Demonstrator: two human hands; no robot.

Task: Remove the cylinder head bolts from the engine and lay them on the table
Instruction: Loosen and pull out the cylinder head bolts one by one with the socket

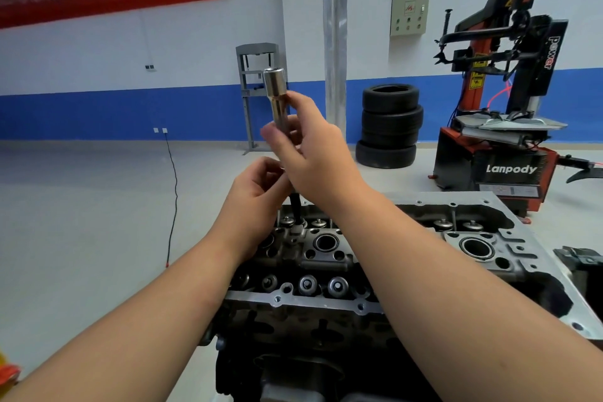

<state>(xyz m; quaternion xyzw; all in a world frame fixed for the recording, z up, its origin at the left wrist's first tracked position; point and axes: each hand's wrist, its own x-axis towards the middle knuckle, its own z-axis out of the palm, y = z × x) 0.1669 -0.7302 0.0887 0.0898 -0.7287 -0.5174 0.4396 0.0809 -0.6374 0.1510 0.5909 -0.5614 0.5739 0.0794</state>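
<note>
- Right hand (306, 153) raised above the engine (342, 271), its grip closed on an upright socket (276, 98)
- Left hand (257, 192) just below pinches a dark bolt (297, 206) under that grip

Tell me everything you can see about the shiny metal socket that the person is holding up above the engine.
The socket is a long, polished, chrome-looking metal cylinder with a wider upper section and a narrower lower one. It stands nearly upright, tilted slightly left, raised above the cylinder head. The right hand grips its lower part; the left hand pinches just below, where a dark bolt shank hangs down. The join itself is hidden by the fingers.
</note>
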